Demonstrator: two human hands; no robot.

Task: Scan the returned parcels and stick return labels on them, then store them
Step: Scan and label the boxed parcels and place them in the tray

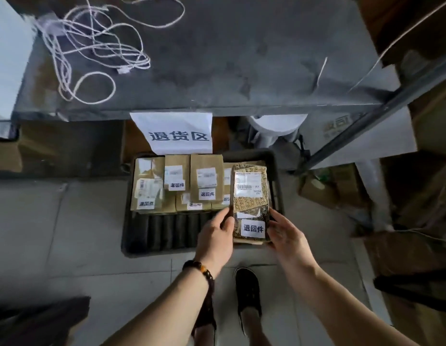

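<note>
Done: the parcel (249, 196) I held already wore a white return label (253, 228) near my fingers and a shipping label at its far end, so I judged scanning and sticking finished for it.
Left fingers (223, 217): curled on the parcel's left edge, thumb on top, gripping it.
Right fingers (277, 217): wrapped round the right edge near the same end, also gripping.
Parcel's place: between both sets of fingers, its far end reaching over the right side of the crate (127, 221); I could not tell whether it touched anything below.
Stored: brown parcels (177, 186) lay packed just beyond my left fingers, each one I could read showing the same label.
Left to do: setting this one down, I judged; a bare ribbed strip of crate lay left of my left fingers. Whether more parcels waited, I could not tell.
Surface: the crate sat on a pale tiled floor (54, 221), under a grey shelf (217, 58).
Room: a paper sign (172, 133) hung from the shelf edge beyond my fingers; white string (97, 46) lay tangled on top; cartons (336, 186) stood right of my right fingers.
</note>
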